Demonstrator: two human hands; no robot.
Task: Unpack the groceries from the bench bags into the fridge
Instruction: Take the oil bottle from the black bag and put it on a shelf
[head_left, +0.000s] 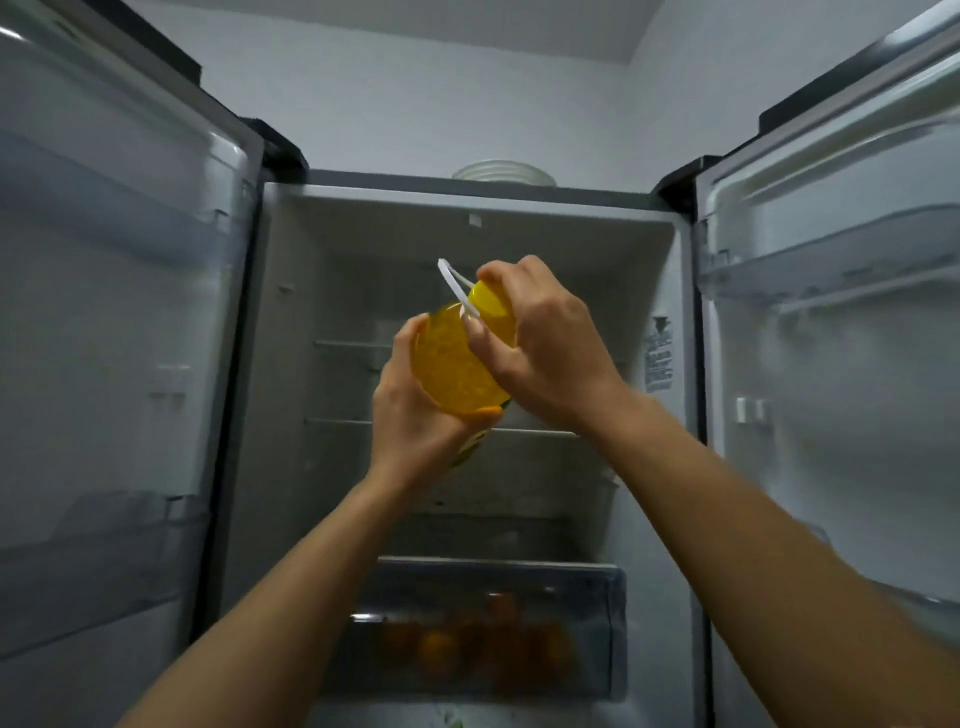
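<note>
Bottle (457, 364), yellow, tilted, top toward one o'clock, before the open fridge (467, 218). Left hand (415, 410) cups its base; right hand (540, 338) grips the cap end, likely steadying it for shelving.

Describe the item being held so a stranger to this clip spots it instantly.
Find the open fridge. Before its middle shelves, the left hand and right hand grip a tilted yellow bottle. Its yellow cap and white loop handle distinguish it from the oranges in the bottom drawer.

One yellow bottle (457, 369), two hands (415, 410) (545, 343), two fridge doors (104, 312) (841, 338), one drawer (597, 623)
</note>
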